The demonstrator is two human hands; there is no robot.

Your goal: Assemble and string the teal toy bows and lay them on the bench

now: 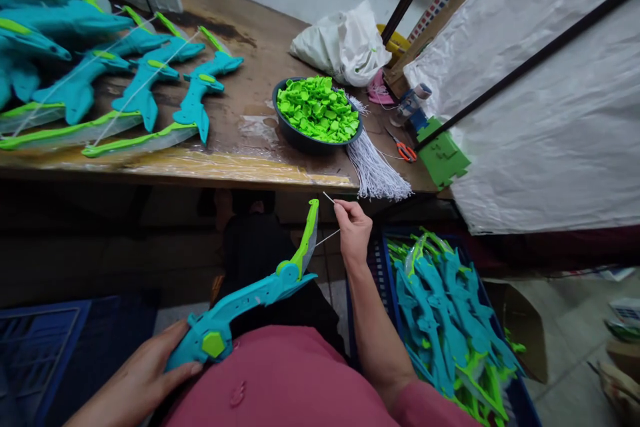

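My left hand (145, 377) grips the lower end of a teal and green toy bow (250, 297) that lies across my lap, its green tip pointing up toward the table edge. My right hand (353, 230) is pinched on a thin white string (327, 238) beside the bow's green tip. A bundle of white strings (375, 170) hangs over the table edge just above that hand. A dark bowl (300, 137) full of small green plastic pieces (317, 107) stands on the wooden table (250, 67).
Several strung teal bows (145, 80) lie on the table at left. A blue crate (380, 287) at right holds several bows (445, 320). Orange-handled scissors (403, 147), a green plastic part (443, 157), a white bag (345, 43) and a large white sack (550, 107) sit at right. Another blue crate (45, 347) is at lower left.
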